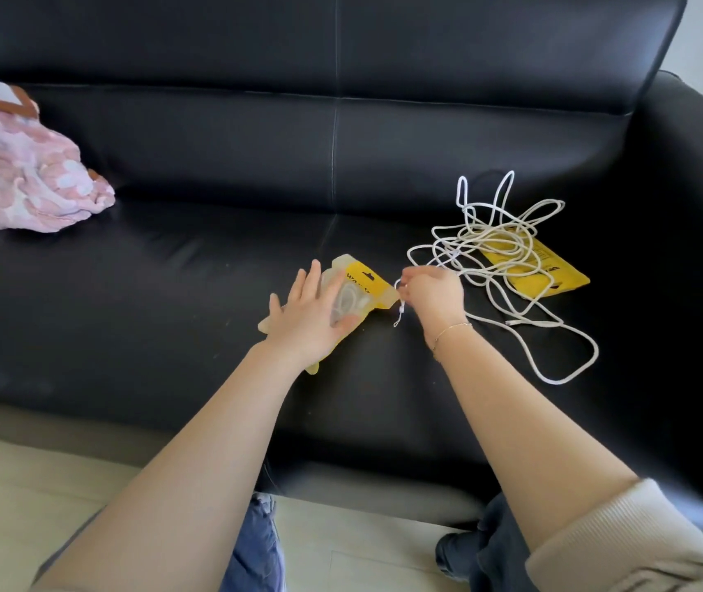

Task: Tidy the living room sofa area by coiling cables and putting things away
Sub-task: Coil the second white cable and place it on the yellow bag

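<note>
Black sofa seat (170, 292); tangled white cable (507, 249) right of right hand (435, 296) grip.

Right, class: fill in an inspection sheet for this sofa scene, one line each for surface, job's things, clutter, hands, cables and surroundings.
Surface: black leather sofa seat, two cushions with a seam between them.
Job's things: yellow pouch with a coiled cable inside, under the left hand; second yellow pouch lying under the tangle.
Clutter: pink patterned cloth bundle at the seat's left end.
Hands: left hand rests flat with straight fingers on the pouch; right hand pinches a white cable end.
Cables: white cable tangle, loose and uncoiled, trailing towards the front edge.
Surroundings: pale floor in front of the sofa.
</note>
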Available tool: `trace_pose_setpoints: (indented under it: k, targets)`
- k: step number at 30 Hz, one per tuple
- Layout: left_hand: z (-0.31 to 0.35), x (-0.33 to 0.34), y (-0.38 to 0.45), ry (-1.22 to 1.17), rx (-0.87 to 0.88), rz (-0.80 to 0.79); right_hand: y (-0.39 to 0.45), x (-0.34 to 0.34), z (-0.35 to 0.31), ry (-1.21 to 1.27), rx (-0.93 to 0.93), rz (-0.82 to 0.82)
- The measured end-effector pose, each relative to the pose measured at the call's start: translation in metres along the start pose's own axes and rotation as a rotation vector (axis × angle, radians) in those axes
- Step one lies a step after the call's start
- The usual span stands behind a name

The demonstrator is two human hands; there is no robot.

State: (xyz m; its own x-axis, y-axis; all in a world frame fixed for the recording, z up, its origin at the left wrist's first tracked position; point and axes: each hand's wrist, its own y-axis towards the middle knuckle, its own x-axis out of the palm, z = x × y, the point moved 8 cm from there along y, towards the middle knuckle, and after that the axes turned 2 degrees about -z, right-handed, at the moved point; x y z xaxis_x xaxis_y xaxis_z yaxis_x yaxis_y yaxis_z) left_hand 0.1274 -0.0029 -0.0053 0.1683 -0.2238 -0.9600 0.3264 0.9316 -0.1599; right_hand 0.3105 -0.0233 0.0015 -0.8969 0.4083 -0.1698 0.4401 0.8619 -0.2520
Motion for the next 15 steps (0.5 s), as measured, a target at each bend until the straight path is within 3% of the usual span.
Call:
trace_pose_setpoints:
  k: [2, 6, 11, 15]
  targets:
    - [0.006, 0.001, 0.001, 0.143, 0.019, 0.067, -0.002, -0.02, -0.018, -0.097, -0.124, 0.069]
    - [-0.005, -0.006, 0.012, 0.164, -0.107, 0.096, -0.008, -0.042, -0.037, -0.249, -0.256, 0.102]
    - [-0.057, -0.023, 0.028, 0.118, -0.353, 0.121, -0.011, -0.065, -0.041, -0.45, -0.295, 0.102]
    - [-0.042, -0.03, 0.032, 0.146, -0.342, 0.165, 0.0, -0.088, -0.037, -0.594, -0.266, 0.113]
